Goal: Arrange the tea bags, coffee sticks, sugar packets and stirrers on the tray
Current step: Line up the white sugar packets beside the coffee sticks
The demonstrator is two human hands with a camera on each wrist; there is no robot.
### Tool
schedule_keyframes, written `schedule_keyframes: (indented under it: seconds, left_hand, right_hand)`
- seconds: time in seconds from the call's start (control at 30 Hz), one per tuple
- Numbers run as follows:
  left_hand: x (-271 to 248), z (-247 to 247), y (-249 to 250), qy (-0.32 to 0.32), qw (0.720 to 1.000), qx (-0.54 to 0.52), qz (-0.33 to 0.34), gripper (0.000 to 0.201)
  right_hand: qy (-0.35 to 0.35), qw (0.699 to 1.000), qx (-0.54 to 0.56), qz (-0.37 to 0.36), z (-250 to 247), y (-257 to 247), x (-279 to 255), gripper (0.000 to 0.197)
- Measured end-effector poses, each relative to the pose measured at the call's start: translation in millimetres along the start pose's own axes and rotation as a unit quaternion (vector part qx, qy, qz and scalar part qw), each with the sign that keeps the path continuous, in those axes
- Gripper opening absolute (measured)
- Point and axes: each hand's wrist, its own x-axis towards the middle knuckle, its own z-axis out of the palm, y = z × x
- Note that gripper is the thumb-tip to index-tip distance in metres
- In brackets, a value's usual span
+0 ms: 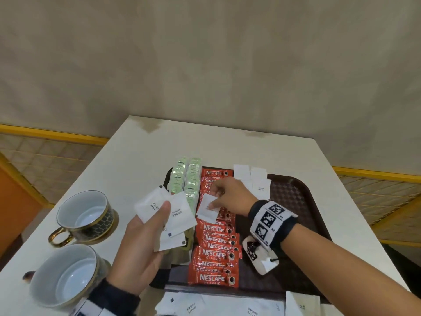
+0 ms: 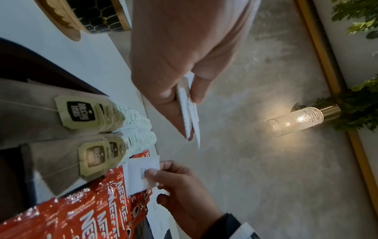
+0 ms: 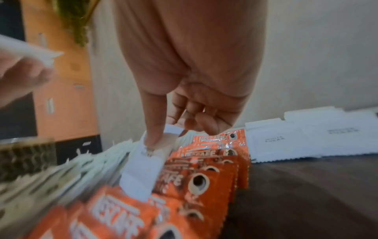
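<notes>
Now the right hand [image 1: 224, 197] pinches one sugar packet [image 1: 207, 208] above the coffee sticks [image 1: 215, 254], and the left hand [image 1: 139, 242] grips a fan of sugar packets [image 1: 166, 213]. Carry it to the white row [image 1: 252, 179] on the tray [image 1: 293, 201], overlapping evenly.

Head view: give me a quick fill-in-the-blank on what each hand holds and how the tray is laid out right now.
1. The right hand pinches one white ____ packet above the coffee sticks.
2. The left hand holds a fan of sugar packets over the ____ bags.
3. On the tray, the coffee sticks are coloured ____.
4. Left of the tray stand ____ empty cups.

Missing words: sugar; tea; red; two
</notes>
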Motion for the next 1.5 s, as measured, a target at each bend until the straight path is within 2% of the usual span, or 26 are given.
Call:
schedule_keyframes:
  seconds: [0.13,0.2,0.27,0.33,0.47,0.53,0.63,0.77,0.9,0.97,1.03,1.1,1.17,1.27,1.4,1.5]
  left_hand:
    - [2,-2,0,-0.011,1.0,-0.004,-0.001,0.036]
    - [3,-3,0,-0.014,1.0,0.007,0.003,0.036]
    - [4,-1,-2,-0.017,1.0,0.011,0.005,0.037]
    - [6,5,-5,-0.014,1.0,0.009,0.006,0.038]
    - [7,22,-15,-0.016,1.0,0.015,-0.006,0.038]
    - [7,29,-19,-0.027,0.999,0.018,-0.017,0.034]
    - [6,38,-22,-0.044,0.998,0.018,-0.034,0.03]
    - [5,48,-27,-0.07,0.995,0.033,-0.056,0.031]
    - [5,51,-33,-0.1,0.99,0.071,-0.072,0.036]
    - [5,51,-37,-0.107,0.987,0.094,-0.073,0.042]
    - [7,51,-39,-0.11,0.985,0.109,-0.071,0.04]
    - [11,50,-41,-0.094,0.988,0.108,-0.066,0.033]
    - [17,45,-42,-0.06,0.992,0.094,-0.055,0.032]
    - [22,34,-43,-0.026,0.995,0.089,-0.046,0.033]
    - [23,29,-44,-0.018,0.994,0.092,-0.048,0.033]
    - [22,31,-44,-0.008,0.994,0.096,-0.055,0.029]
  right_hand:
    - [0.043,0.984,0.173,0.021,-30,-4,-17,0.012]
    - [0.08,0.956,0.28,0.027,-50,-8,-33,0.003]
    - [0.1,0.923,0.371,0.022,-64,-12,-53,0.01]
    - [0.097,0.902,0.42,0.02,-67,-18,-73,0.011]
    - [0.097,0.916,0.389,0.011,-50,-24,-110,0.01]
    - [0.091,0.91,0.404,0.018,-41,-25,-123,0.006]
    - [0.057,0.902,0.428,0.032,-34,-24,-135,0.012]
    - [0.065,0.927,0.366,0.04,-27,-19,-139,0.017]
    - [0.097,0.934,0.339,0.066,-22,-10,-134,0.018]
    - [0.078,0.933,0.344,0.07,-22,-7,-132,0.015]
    - [0.057,0.937,0.336,0.073,-25,-4,-130,0.012]
    - [0.059,0.938,0.331,0.083,-32,4,-122,0.01]
    - [0.095,0.938,0.321,0.095,-44,18,-107,0.008]
    - [0.146,0.95,0.245,0.13,-62,45,-80,0.011]
    - [0.138,0.962,0.138,0.189,-68,74,-41,0.013]
    - [0.124,0.965,0.111,0.201,-66,78,-20,0.014]
